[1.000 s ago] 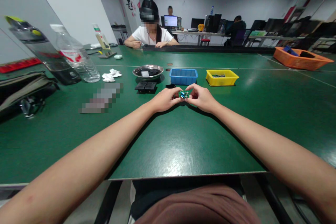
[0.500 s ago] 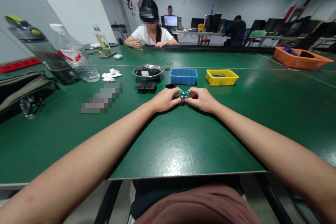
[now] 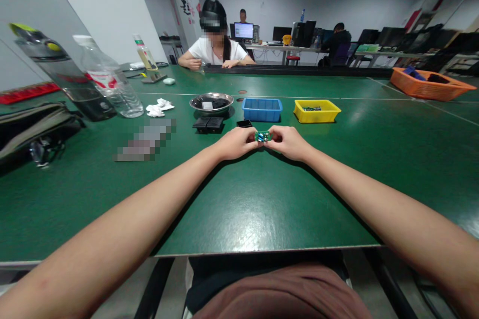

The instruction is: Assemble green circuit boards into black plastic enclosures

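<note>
Green circuit board [image 3: 261,137] spans both hands: left hand [image 3: 236,142] pinches left end, right hand [image 3: 290,142] pinches right end, fingers narrow. From board: blue bin [image 3: 262,115] 12 o'clock, yellow bin [image 3: 318,117] 2, black case [image 3: 244,123] 10.

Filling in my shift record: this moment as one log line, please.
left hand: holds circuit board | right hand: holds same board | beyond: blue bin, yellow bin
</note>
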Action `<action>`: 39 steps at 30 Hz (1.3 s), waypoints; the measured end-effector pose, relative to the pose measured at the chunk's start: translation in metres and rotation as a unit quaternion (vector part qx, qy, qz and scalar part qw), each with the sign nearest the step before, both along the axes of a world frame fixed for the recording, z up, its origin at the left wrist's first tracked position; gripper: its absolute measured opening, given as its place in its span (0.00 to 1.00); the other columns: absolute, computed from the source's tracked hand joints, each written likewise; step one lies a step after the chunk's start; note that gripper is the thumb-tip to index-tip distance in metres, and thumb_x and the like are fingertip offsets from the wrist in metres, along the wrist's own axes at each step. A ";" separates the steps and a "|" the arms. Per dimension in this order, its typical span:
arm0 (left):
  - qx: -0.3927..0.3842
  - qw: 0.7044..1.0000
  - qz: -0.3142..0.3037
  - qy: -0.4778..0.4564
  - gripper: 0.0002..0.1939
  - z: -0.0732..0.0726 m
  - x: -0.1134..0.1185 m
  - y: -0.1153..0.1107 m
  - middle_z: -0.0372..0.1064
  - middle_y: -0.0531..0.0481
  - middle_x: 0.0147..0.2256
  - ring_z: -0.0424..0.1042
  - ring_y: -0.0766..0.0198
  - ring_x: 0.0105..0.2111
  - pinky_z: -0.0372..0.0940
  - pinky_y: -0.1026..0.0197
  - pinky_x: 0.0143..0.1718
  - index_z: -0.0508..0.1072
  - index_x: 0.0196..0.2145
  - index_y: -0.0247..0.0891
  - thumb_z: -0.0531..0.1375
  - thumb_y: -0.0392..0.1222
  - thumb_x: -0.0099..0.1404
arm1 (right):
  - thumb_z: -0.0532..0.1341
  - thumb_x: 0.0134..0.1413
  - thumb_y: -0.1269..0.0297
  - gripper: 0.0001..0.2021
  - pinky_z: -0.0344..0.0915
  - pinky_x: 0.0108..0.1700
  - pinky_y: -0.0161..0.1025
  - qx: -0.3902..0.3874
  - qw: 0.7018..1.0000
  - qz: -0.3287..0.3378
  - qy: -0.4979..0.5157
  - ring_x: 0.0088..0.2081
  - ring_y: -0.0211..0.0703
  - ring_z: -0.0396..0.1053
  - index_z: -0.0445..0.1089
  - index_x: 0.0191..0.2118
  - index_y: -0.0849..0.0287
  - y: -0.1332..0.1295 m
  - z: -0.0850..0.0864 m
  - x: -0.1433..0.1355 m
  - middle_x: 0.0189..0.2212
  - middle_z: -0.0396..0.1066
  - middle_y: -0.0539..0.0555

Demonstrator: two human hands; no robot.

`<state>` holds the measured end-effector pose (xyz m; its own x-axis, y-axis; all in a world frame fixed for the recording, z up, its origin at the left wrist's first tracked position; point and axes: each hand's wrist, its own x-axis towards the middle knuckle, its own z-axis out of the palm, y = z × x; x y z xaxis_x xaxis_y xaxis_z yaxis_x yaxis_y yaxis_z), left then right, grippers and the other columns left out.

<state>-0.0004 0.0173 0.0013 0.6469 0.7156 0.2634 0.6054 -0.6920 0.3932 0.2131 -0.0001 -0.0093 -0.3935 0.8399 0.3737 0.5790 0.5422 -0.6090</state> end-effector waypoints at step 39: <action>-0.010 1.000 -0.010 0.003 0.13 0.000 0.000 0.000 0.68 0.51 0.27 0.66 0.63 0.27 0.53 0.63 0.29 0.68 0.32 0.37 0.58 0.50 0.68 | 0.65 0.51 0.59 0.10 0.52 0.31 0.35 -0.003 1.000 0.007 -0.002 0.26 0.36 0.58 0.67 0.28 0.59 0.001 -0.001 0.000 0.22 0.66 0.47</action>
